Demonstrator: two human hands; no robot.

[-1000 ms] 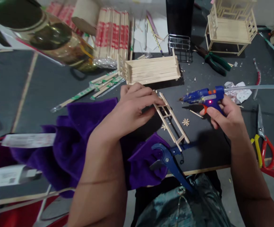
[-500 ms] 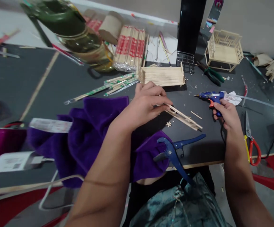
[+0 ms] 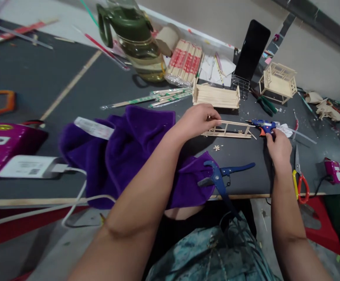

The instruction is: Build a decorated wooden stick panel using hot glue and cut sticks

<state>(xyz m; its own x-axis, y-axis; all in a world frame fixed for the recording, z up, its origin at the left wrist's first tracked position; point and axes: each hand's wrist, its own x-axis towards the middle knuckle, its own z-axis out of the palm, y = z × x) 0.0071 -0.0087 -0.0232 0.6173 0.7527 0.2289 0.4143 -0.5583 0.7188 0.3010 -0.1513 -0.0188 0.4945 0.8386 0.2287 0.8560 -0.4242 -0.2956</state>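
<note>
My left hand [image 3: 201,120] pinches the left end of a small ladder-like frame of wooden sticks [image 3: 231,135], tilted up on its long side above the dark table. In my right hand [image 3: 280,146] is a blue hot glue gun [image 3: 264,125] with an orange trigger, its lit red light showing. The gun's nozzle is close to the frame's right end; whether they touch I cannot tell. A tiny star-shaped stick piece [image 3: 216,148] lies on the table below the frame. Behind my left hand stands a bench-like stick model [image 3: 217,96].
A purple cloth [image 3: 140,144] spreads at left, with a blue cutter [image 3: 218,177] over its right corner. Scissors [image 3: 297,183] lie right of my right forearm. At the back are a water jug [image 3: 143,54], chopstick packs [image 3: 184,62], a phone [image 3: 252,48], pliers [image 3: 266,105] and another stick model [image 3: 278,82].
The stick frame has gone from lying slanted on the table to being tilted up and turned crosswise. The glue gun's nozzle is now nearer its right end. The head view has shifted left.
</note>
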